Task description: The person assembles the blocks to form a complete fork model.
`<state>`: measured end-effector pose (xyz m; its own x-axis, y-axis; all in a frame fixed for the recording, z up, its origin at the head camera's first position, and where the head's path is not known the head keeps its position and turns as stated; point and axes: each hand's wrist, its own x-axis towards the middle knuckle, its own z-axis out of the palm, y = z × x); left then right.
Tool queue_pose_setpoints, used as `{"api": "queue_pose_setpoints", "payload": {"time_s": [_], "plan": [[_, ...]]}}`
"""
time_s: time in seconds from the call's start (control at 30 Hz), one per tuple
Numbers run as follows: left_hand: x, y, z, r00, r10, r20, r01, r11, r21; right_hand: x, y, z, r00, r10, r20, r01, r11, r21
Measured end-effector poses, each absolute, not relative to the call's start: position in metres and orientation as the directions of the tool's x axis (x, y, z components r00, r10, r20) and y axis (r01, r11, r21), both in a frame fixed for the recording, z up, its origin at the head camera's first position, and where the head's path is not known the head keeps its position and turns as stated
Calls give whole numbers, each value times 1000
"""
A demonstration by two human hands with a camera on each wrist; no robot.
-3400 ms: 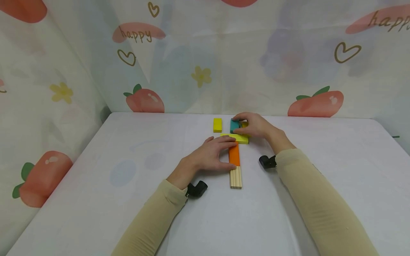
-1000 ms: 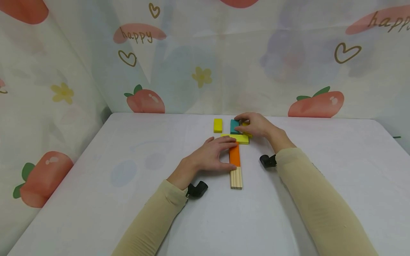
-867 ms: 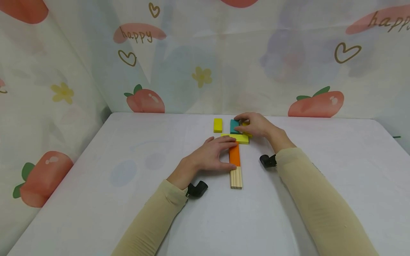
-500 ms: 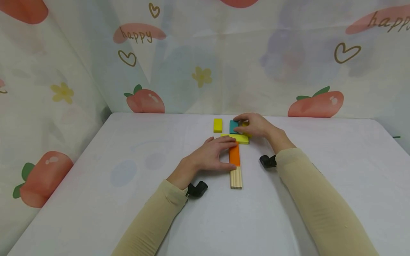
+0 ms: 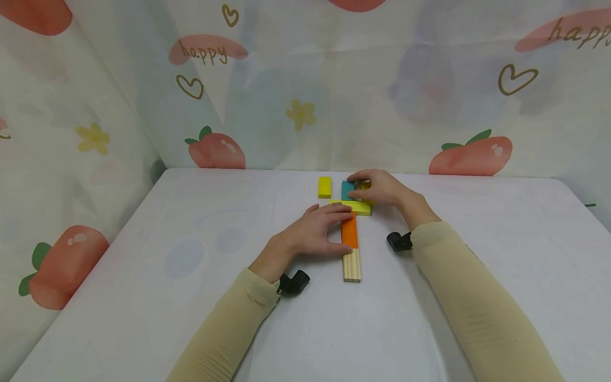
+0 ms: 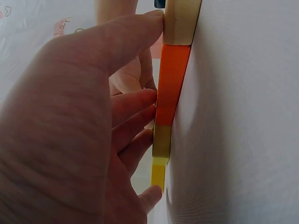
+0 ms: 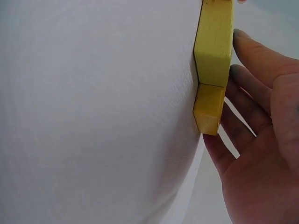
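In the head view, my left hand (image 5: 312, 233) spreads over a line of flat wooden blocks. Its thumb touches the seam between the plain wood block (image 5: 351, 268) and the orange block (image 5: 349, 233); its fingertips rest by the crosswise yellow block (image 5: 361, 207). Beyond that, my right hand (image 5: 382, 188) pinches a teal block (image 5: 347, 188) at its far and near ends. Another yellow block (image 5: 366, 185) lies partly hidden under the right hand. In the right wrist view, the right fingers (image 7: 252, 51) curve beside the yellow blocks, and the teal one is not visible there.
A separate yellow block (image 5: 324, 187) lies left of the teal one, near the far edge of the white table (image 5: 143, 318). A printed cloth (image 5: 363, 106) hangs behind the table and along its left side.
The teal block has shifted slightly left and toward me with my right hand's fingers, its near end now by the crosswise yellow block. My left hand stays nearly still.
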<state>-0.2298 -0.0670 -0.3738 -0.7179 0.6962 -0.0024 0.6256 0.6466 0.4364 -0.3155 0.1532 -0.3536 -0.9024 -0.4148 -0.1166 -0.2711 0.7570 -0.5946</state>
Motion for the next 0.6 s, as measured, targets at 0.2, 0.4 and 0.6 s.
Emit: {"api": "queue_pose_setpoints", "payload": {"time_s": [0.2,0.4,0.6], "plan": [[-229,-67,-373,-720,694,-11,619,650,440,-315,153,-353,-902,-414,-118,-269,756,-597],[-229,-67,-373,-721,693,-10,618,650,442,-316,153,-354,-901,-417,-117,-272,756,-596],[-229,-67,-373,-717,698,-3,625,644,442,-316,153,-354,-902,-414,-124,-265,756,-598]]}}
